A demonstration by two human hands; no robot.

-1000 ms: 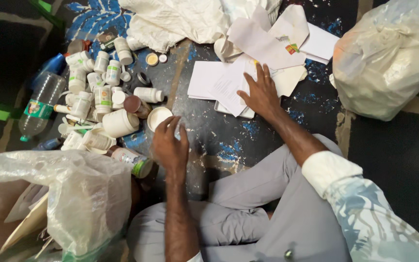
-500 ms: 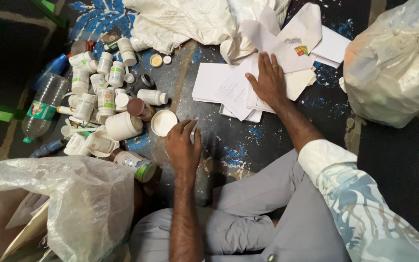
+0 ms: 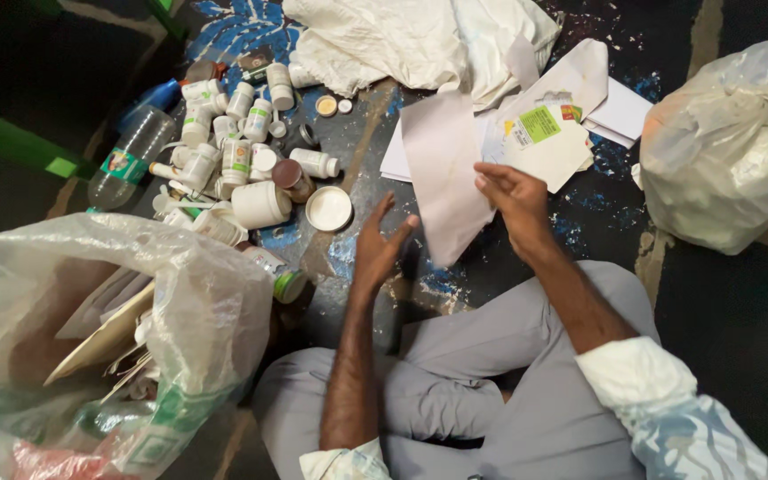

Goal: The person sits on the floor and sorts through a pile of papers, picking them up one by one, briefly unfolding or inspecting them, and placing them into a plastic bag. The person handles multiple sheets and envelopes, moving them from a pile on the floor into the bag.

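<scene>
Dark floor [image 3: 740, 311] with flaking blue paint spreads beneath us; two bulging plastic bags sit on it, one translucent bag [image 3: 117, 338] filling the lower left, one white bag [image 3: 731, 142] at the right edge; crumpled white cloth [image 3: 402, 40] lies top centre; one clear plastic bottle [image 3: 131, 156] and a heap of small white pill bottles [image 3: 237, 133], too many to count surely, occupy the upper left; our right hand [image 3: 513, 200] pinches one paper sheet [image 3: 446, 178] mid-frame, raised; our left hand [image 3: 380, 249] hovers just beside it, fingers spread, holding nothing.
</scene>
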